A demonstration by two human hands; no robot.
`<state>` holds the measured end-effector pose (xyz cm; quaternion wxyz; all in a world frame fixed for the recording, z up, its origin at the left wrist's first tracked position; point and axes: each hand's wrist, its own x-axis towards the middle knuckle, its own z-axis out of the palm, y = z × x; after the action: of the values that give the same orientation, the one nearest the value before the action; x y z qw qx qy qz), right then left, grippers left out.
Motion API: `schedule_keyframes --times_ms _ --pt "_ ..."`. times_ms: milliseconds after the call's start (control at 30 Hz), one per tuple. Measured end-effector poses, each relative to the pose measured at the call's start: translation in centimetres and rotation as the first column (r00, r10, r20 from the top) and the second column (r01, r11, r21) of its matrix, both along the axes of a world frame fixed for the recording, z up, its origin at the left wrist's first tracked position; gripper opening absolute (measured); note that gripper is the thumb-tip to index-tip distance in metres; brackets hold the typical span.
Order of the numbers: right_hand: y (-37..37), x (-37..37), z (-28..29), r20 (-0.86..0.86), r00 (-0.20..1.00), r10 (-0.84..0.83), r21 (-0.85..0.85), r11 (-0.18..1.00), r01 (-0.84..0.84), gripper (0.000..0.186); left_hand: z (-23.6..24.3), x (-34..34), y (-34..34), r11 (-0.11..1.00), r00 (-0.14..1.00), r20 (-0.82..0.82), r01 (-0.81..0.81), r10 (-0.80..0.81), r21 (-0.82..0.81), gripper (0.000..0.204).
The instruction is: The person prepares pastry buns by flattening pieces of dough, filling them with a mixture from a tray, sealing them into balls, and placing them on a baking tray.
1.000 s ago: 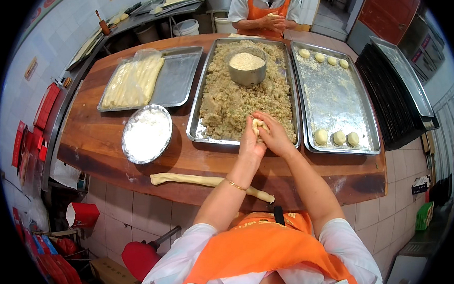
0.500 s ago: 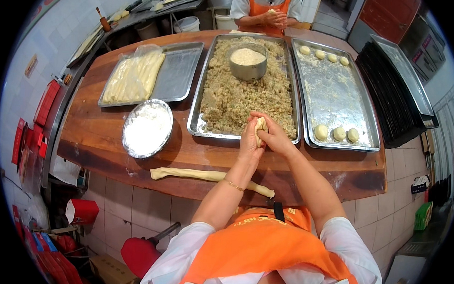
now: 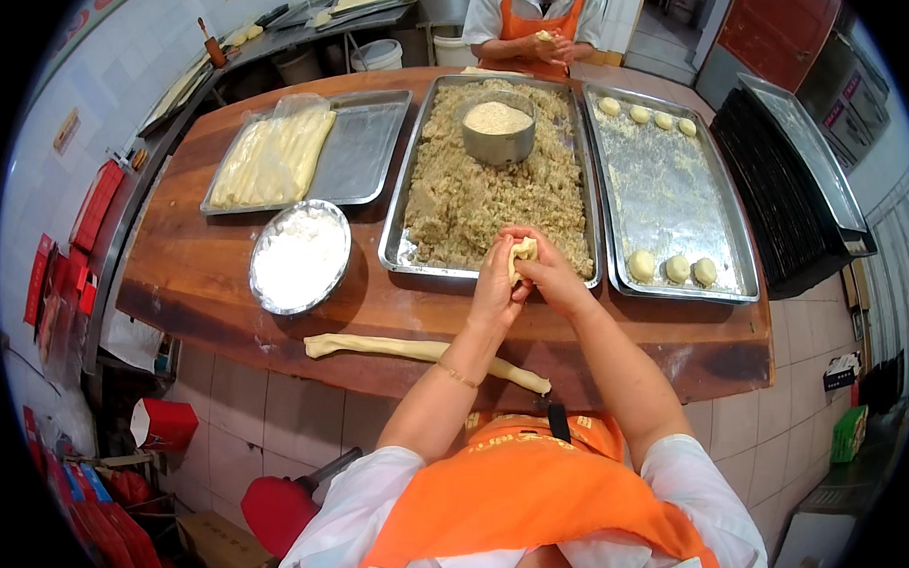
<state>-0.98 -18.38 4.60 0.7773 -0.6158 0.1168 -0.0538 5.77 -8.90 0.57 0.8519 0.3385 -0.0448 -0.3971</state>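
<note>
A small piece of pale dough (image 3: pixel 522 254) is pinched between my two hands, over the near edge of the tray of crumbly filling (image 3: pixel 457 219). My left hand (image 3: pixel 495 285) cups it from the left, a thin bracelet on that wrist. From the other side, the fingers of my right hand (image 3: pixel 553 275) press on the dough's edge. Any filling inside it is hidden by my fingers. Below my wrists a long dough rope (image 3: pixel 392 349) lies along the table's front edge, partly covered by my left forearm.
A metal bowl of white flour (image 3: pixel 300 259) stands left, before a tray with plastic-covered dough strips (image 3: pixel 274 158). A round tin of pale crumbs (image 3: pixel 498 130) sits in the filling. Dough balls (image 3: pixel 677 269) line the right tray (image 3: pixel 667 206). Across the table, a person (image 3: pixel 533 36) handles dough.
My fingers have shifted slightly around the dough, which stays in about the same place. The person opposite has lowered their hands a little. The whole view has moved slightly.
</note>
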Motion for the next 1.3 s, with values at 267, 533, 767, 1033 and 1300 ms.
schedule_keyframes --times_ms 267,533,767,1033,1300 --pt "0.1 0.1 0.7 0.047 0.999 -0.006 -0.068 0.998 0.009 0.048 1.4 -0.1 0.0 1.000 0.999 -0.046 -0.024 0.024 0.004 0.022" --pt "-1.5 -1.2 2.2 0.214 0.952 0.221 -0.523 0.849 -0.080 0.068 1.7 -0.7 0.7 0.980 0.983 -0.173 0.025 -0.060 -0.196 0.037" --pt "-1.1 -0.8 2.7 0.313 0.946 0.084 -0.736 0.651 0.186 0.036 2.1 -2.2 0.6 0.944 0.980 -0.031 0.180 -0.195 -0.278 0.042" --pt "0.9 -1.5 4.7 0.416 0.906 -0.079 -0.469 0.835 0.288 0.047 3.0 -2.8 1.5 0.943 0.976 0.057 0.218 -0.210 -0.250 0.039" --pt "0.3 -2.1 4.0 0.382 0.921 -0.083 -0.644 0.690 0.329 0.048 5.3 -4.2 2.1 0.938 0.969 0.083 0.247 -0.233 -0.242 0.041"
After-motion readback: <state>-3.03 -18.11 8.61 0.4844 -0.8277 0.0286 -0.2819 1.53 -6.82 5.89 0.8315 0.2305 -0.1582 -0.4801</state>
